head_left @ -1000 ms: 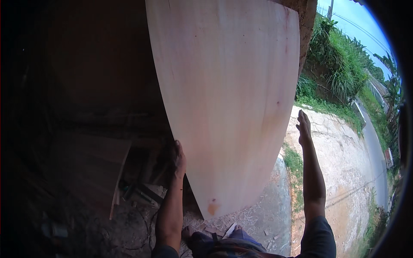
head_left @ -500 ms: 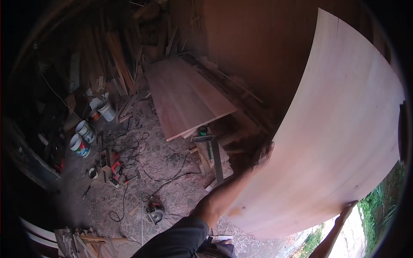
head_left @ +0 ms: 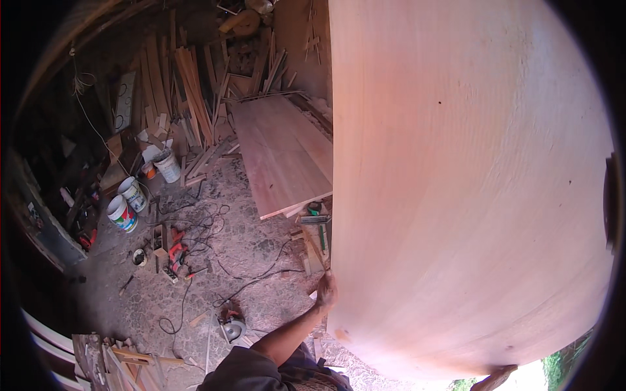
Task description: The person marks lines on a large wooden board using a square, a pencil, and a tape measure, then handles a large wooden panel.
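Note:
A large pale plywood panel [head_left: 463, 182] stands upright and fills the right half of the view. My left hand [head_left: 324, 292] grips its left edge near the bottom, fingers wrapped round the edge. My right hand [head_left: 495, 376] holds the panel's lower right edge, low in the view, with its fingertips partly hidden. Left of the upright panel, a reddish board [head_left: 280, 156] lies raised off the floor on other pieces. A circular saw [head_left: 233, 326] rests on the floor below my left forearm.
Wood strips [head_left: 192, 98] lean at the back. Several buckets [head_left: 122, 214], red power tools [head_left: 176, 251] and black cables [head_left: 254, 281] lie about the dusty floor [head_left: 248, 241]. Offcuts [head_left: 117, 365] are piled at lower left. Bright ground and greenery [head_left: 554, 368] show at lower right.
The view has swung left into the workshop. My right hand, apart from the panel a second ago, is on its edge. The panel now covers more of the right side.

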The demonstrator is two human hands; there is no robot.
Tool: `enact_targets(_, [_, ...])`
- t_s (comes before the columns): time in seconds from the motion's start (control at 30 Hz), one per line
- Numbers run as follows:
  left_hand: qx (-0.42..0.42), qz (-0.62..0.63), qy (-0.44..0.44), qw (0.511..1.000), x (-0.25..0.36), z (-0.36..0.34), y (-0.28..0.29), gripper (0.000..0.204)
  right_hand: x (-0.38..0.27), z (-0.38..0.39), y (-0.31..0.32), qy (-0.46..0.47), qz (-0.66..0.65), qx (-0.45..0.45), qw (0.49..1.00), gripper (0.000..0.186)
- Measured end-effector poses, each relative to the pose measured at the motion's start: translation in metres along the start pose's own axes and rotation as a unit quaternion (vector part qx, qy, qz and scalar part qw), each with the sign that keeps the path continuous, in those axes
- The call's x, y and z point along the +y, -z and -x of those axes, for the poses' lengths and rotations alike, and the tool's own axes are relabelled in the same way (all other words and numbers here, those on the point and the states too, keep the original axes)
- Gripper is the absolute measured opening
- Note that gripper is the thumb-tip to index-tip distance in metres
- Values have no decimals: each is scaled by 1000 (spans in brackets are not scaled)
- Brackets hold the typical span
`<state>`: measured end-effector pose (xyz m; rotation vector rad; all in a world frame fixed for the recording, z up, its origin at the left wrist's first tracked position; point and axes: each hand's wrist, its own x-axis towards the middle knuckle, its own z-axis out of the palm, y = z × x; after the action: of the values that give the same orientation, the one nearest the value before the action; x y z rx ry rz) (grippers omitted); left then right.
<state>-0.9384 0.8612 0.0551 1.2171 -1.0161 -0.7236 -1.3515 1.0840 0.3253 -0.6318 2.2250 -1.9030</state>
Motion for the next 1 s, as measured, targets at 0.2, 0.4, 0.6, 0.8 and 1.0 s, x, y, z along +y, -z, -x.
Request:
enact_targets(0.2, [68,148,193,968,-107,-40,53,77,-46,94,-52,3,59,-16,998,105])
enact_targets(0.4, [8,54,383,922,-167,-61,110,68,-19,130,-99,223,36,83,971,82])
enact_targets(0.6, [43,476,361,801,-136,-73,113,64,235,85,-36,234,225,4,946,77])
enact_targets(0.8, [61,665,307,678,-117,-103,141,62,248,167,-73,40,345,-116,931,72])
enact_targets(1.0, [70,626,325,705,-128,-132,152,61,231,173,-101,81,293,-115,946,79])
